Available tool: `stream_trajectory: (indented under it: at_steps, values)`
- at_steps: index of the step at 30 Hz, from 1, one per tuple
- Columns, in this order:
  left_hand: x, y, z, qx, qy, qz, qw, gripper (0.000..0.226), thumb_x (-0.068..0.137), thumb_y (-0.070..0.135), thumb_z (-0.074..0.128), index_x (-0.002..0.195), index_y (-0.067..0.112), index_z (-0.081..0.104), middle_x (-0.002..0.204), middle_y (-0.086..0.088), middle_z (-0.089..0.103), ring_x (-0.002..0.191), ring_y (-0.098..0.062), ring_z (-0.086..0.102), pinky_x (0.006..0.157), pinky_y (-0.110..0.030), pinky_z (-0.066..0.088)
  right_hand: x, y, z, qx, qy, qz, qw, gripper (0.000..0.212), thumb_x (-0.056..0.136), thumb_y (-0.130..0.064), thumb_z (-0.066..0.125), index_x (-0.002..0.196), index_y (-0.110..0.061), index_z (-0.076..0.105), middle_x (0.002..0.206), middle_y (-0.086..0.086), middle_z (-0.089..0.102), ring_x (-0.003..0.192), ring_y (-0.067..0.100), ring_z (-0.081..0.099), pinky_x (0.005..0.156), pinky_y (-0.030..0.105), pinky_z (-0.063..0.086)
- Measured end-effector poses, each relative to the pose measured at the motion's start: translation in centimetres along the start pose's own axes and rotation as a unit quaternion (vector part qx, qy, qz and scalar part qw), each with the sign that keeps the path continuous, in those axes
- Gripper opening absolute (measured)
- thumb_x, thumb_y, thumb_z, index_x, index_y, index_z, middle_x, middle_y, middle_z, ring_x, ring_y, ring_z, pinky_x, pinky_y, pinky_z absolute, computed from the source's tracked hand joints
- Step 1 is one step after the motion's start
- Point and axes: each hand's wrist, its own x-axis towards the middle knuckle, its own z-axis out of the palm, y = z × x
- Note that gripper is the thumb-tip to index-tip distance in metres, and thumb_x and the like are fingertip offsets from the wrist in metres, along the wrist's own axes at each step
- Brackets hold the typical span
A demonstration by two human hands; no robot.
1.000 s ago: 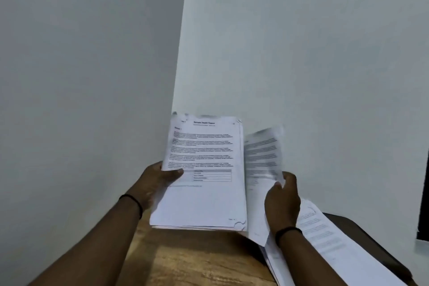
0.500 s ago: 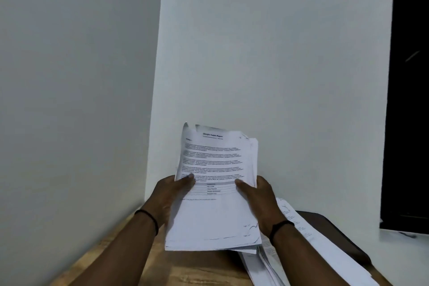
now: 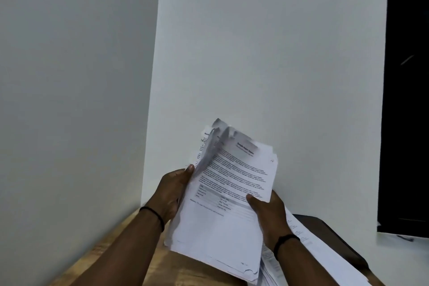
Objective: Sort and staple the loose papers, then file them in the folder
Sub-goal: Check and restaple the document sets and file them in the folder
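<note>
A grey wall [image 3: 69, 100] fills the left of the view and meets a lighter white wall [image 3: 267, 53] at a corner above the far left edge of the wooden tabletop [image 3: 130, 241]. Over that edge comes the person's left forearm, a thin black band [image 3: 154, 215] round its wrist. The left hand [image 3: 170, 193] grips the left side of the stack of papers [image 3: 222, 223], its fingers curled round behind the sheets and the thumb lying up along the stack's left edge. The stack is held up in the air above the tabletop, tilted so that its top leans to the right, and the printed front page faces the camera. At its upper left corner a few sheets are fanned apart and blurred, so how many are loose I cannot tell. The right hand [image 3: 270, 213] holds the right side of the stack, thumb pressed on the front page beside a printed table and the other fingers hidden behind the paper; a black band [image 3: 284, 240] circles that wrist too. Under the right forearm more loose printed sheets [image 3: 318, 253] lie on the tabletop toward its right edge, overlapping a dark flat thing [image 3: 334, 234], possibly the folder, at the far right corner. At the far right edge of the view is a black panel [image 3: 406, 100].
</note>
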Motion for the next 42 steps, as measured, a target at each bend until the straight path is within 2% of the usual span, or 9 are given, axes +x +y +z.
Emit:
stream_trajectory:
  at_steps: [6, 9, 12, 17, 21, 25, 32, 37, 42]
  values:
    - [0.3, 0.2, -0.2, -0.054, 0.014, -0.014, 0.998, 0.03, 0.091, 0.018, 0.068, 0.11, -0.005, 0.071, 0.112, -0.027, 0.069, 0.103, -0.041, 0.066, 0.102, -0.054, 0.048, 0.3, 0.8, -0.4, 0.062, -0.006, 0.003, 0.998, 0.039, 0.089, 0.004, 0.068, 0.125, -0.013, 0.064, 0.116, 0.004, 0.073, 0.111, 0.024, 0.067, 0.101, 0.046, 0.051]
    - [0.1, 0.4, 0.1, -0.027, 0.026, 0.021, 0.999, 0.013, 0.091, 0.013, 0.069, 0.083, 0.005, 0.075, 0.093, -0.022, 0.072, 0.084, -0.034, 0.068, 0.094, -0.052, 0.053, 0.3, 1.3, -0.3, 0.092, 0.012, 0.006, 0.996, 0.04, 0.089, 0.004, 0.067, 0.125, -0.013, 0.064, 0.116, 0.006, 0.073, 0.11, 0.026, 0.068, 0.101, 0.05, 0.051]
    - [0.4, 0.2, 0.0, -0.016, 0.04, 0.056, 0.998, 0.023, 0.089, 0.014, 0.072, 0.066, 0.013, 0.074, 0.086, -0.019, 0.071, 0.083, -0.031, 0.065, 0.09, -0.048, 0.053, 0.0, 1.3, 0.0, 0.119, 0.037, 0.001, 0.992, 0.037, 0.09, 0.004, 0.066, 0.124, -0.012, 0.064, 0.115, 0.007, 0.072, 0.107, 0.025, 0.068, 0.098, 0.045, 0.052]
    - [1.0, -0.1, -0.2, 0.034, 0.073, 0.115, 0.99, 0.008, 0.089, 0.02, 0.074, 0.083, 0.015, 0.072, 0.097, -0.014, 0.071, 0.09, -0.026, 0.06, 0.094, -0.048, 0.051, -0.1, 1.1, 0.5, 0.107, 0.051, -0.023, 0.993, 0.039, 0.089, 0.004, 0.067, 0.124, -0.013, 0.063, 0.117, 0.006, 0.071, 0.107, 0.023, 0.067, 0.098, 0.045, 0.052]
    - [-0.1, 0.6, 0.0, 0.171, 0.073, 0.149, 0.971, 0.066, 0.083, 0.068, 0.062, 0.114, 0.01, 0.054, 0.101, 0.0, 0.059, 0.086, -0.012, 0.052, 0.072, -0.024, 0.043, -0.6, 0.5, 1.0, 0.068, 0.037, -0.039, 0.996, 0.032, 0.086, 0.003, 0.072, 0.114, -0.011, 0.064, 0.109, 0.008, 0.073, 0.1, 0.025, 0.07, 0.087, 0.042, 0.057]
    - [-0.4, 1.1, -0.8, 0.219, 0.08, 0.187, 0.954, 0.102, 0.052, 0.072, 0.072, 0.133, 0.02, 0.04, 0.13, 0.003, 0.049, 0.116, -0.014, 0.051, 0.092, -0.027, 0.042, -1.0, -0.7, 3.7, 0.047, 0.023, -0.085, 0.995, 0.027, 0.086, 0.002, 0.072, 0.109, -0.012, 0.065, 0.105, 0.004, 0.073, 0.098, 0.023, 0.07, 0.088, 0.041, 0.058]
    - [-1.4, 3.1, -5.8, 0.201, 0.056, 0.183, 0.961, 0.022, 0.078, 0.019, 0.082, 0.099, 0.021, 0.073, 0.092, 0.009, 0.077, 0.087, -0.008, 0.073, 0.074, -0.02, 0.057, -1.8, 0.1, 8.7, 0.027, -0.073, -0.092, 0.993, 0.036, 0.076, -0.013, 0.084, 0.108, -0.013, 0.068, 0.103, 0.005, 0.076, 0.095, 0.026, 0.073, 0.085, 0.046, 0.06]
    - [-3.0, -0.4, -9.8, 0.169, 0.033, 0.123, 0.977, 0.048, 0.069, 0.027, 0.088, 0.113, 0.013, 0.072, 0.107, -0.004, 0.076, 0.1, -0.022, 0.073, 0.08, -0.025, 0.057, -4.1, 4.5, 8.7, 0.02, -0.131, -0.024, 0.991, 0.045, 0.073, -0.017, 0.088, 0.114, -0.011, 0.07, 0.105, 0.007, 0.076, 0.098, 0.028, 0.073, 0.088, 0.049, 0.058]
    - [-1.6, 0.5, -9.3, 0.181, 0.06, 0.131, 0.973, 0.027, 0.081, 0.018, 0.078, 0.108, 0.015, 0.072, 0.101, -0.001, 0.077, 0.092, -0.017, 0.074, 0.075, -0.021, 0.057, -3.2, 3.3, 10.4, 0.014, -0.118, -0.027, 0.993, 0.034, 0.079, -0.015, 0.082, 0.111, -0.01, 0.071, 0.101, 0.004, 0.077, 0.094, 0.024, 0.074, 0.082, 0.04, 0.061]
